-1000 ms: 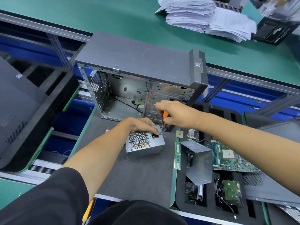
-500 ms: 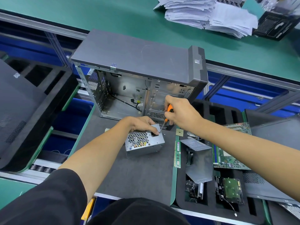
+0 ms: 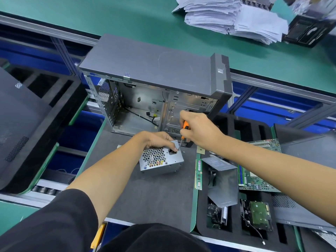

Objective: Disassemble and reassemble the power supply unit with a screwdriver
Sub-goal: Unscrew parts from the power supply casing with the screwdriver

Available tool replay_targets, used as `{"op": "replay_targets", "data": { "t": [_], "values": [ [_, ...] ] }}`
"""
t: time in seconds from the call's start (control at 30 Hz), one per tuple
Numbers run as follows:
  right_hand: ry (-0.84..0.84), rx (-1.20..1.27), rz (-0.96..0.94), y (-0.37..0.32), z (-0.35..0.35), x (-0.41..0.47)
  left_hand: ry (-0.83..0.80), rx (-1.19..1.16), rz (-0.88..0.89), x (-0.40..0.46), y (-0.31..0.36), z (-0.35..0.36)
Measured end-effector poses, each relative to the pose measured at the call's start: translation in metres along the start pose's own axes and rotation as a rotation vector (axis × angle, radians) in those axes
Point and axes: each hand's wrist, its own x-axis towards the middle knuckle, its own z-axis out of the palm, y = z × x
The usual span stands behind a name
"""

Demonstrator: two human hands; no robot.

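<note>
A small silver power supply unit (image 3: 161,161) with a honeycomb grille lies on the dark grey mat (image 3: 149,197) in front of an open computer case (image 3: 152,84). My left hand (image 3: 157,140) grips its far top edge, fingers curled over the socket side. An orange-handled screwdriver (image 3: 182,135) sits in the grip of my right hand (image 3: 198,129). Its thin shaft slants down to the unit's upper right corner, and the tip meets the metal beside my left fingertips.
To the right, a black foam tray (image 3: 201,215) holds a RAM stick (image 3: 198,174), a metal bracket (image 3: 222,182), a motherboard (image 3: 258,171) and a hard drive (image 3: 259,216). Paper stacks (image 3: 232,17) lie on the green bench beyond. A dark panel (image 3: 20,128) fills the left.
My right hand has lifted and tilted the screwdriver, so the orange handle shows more and the tip rests at the unit's corner. My left hand keeps its hold.
</note>
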Motion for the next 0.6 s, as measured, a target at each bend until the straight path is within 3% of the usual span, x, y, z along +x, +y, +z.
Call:
{"op": "replay_targets", "data": {
  "t": [0.3,0.6],
  "values": [
    [0.113,0.129,0.196,-0.0034,0.0101,-0.0057,0.006,0.005,0.014,0.0006,0.0019,0.0025],
    [0.001,-0.054,0.097,-0.0073,0.002,-0.006,0.0,-0.002,-0.007,-0.0003,0.0007,0.0014]
  ]
}}
